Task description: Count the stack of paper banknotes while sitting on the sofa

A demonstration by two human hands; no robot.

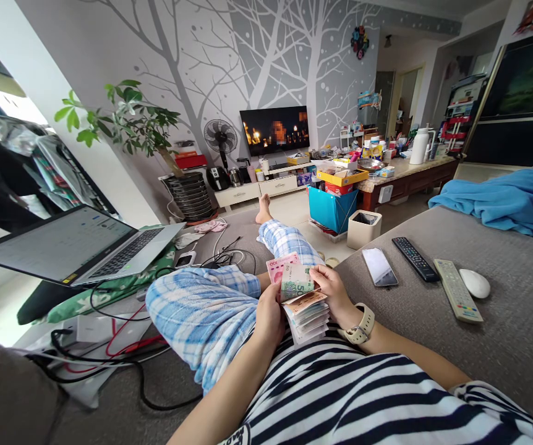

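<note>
Stack of banknotes (306,312), mixed colours, fanned unevenly, edges splayed toward the right hand (336,293). Stack sits between both hands, its left edge pressed into the left hand (270,315). Bottom layers pale with brownish print, lying roughly flat. One green note (297,283) stands up off the top, partly folded, pinched at its right edge by the right hand's fingertips. A pink-red note (279,267) sticks out just behind the green one, above the left hand's thumb.
</note>
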